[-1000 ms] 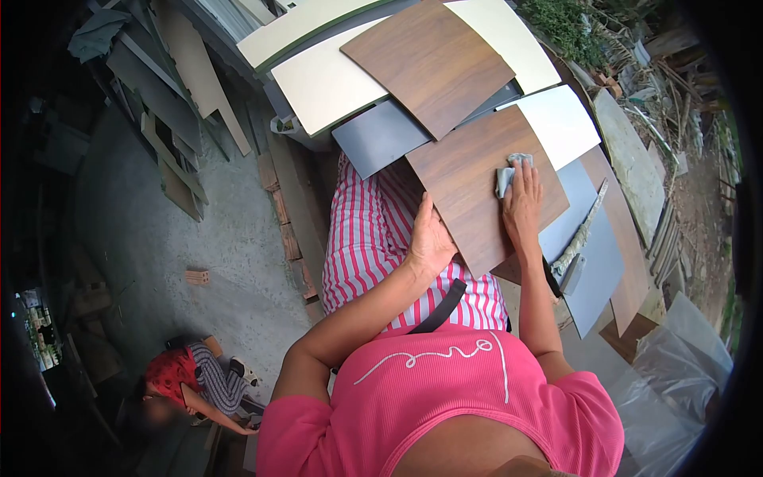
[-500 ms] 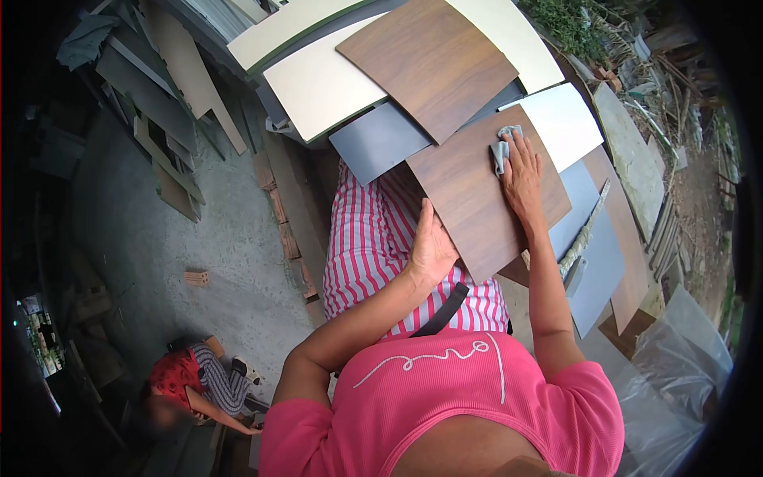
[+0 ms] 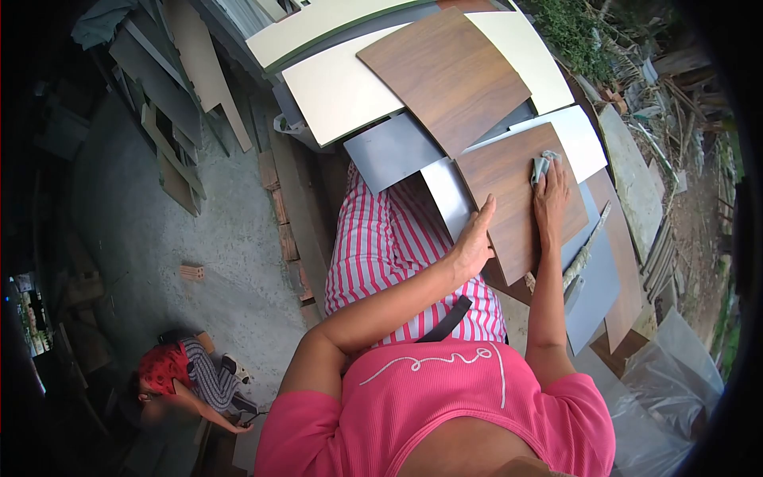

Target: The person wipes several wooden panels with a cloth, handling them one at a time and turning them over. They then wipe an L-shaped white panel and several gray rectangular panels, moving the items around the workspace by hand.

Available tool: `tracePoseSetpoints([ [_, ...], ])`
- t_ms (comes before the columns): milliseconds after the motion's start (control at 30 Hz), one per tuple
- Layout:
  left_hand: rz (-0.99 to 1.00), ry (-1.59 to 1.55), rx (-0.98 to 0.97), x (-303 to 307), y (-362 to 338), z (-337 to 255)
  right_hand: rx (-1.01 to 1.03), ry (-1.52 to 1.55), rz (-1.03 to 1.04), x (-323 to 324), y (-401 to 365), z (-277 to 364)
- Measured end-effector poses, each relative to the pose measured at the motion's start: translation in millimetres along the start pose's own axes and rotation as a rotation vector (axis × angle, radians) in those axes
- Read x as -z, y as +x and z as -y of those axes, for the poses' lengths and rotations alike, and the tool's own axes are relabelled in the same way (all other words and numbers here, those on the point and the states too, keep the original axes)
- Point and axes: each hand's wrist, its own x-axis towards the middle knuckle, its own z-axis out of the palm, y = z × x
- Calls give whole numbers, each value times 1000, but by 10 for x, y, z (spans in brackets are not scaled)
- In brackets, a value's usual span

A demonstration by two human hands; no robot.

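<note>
A brown wood-grain panel (image 3: 517,191) lies tilted over other boards in front of me. My right hand (image 3: 551,199) presses a grey-green cloth (image 3: 544,167) onto its upper right part, fingers over the cloth. At the panel's lower left edge is my left hand (image 3: 474,240), with its fingers extended and the thumb side against the edge. A white panel (image 3: 447,195) shows just left of the brown one. Farther up lie a dark grey panel (image 3: 391,149) and a second brown panel (image 3: 449,75).
Cream boards (image 3: 342,87) are stacked at the top. Grey boards (image 3: 596,270) and clear plastic sheeting (image 3: 668,381) are on the right. More boards (image 3: 163,87) lean at upper left. A brick (image 3: 191,272) lies on the concrete floor; another person (image 3: 187,374) crouches at lower left.
The brown panel has shifted right, uncovering the white panel at its left. Both hands have moved right with it, the right one still on the cloth.
</note>
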Motion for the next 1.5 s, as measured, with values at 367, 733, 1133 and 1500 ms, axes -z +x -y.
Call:
tracePoseSetpoints([
  [367,21,46,31,-51,-291,-210,49,-86,43,-59,120,200],
  [733,-236,74,-667,137,-154,-1305,90,191,-137,-241,360,307],
  [1133,-233,10,-662,190,6,-1318,-295,1571,89,-526,848,645],
  [1500,-212,14,-657,246,11,-1300,-291,1553,250,-335,903,724],
])
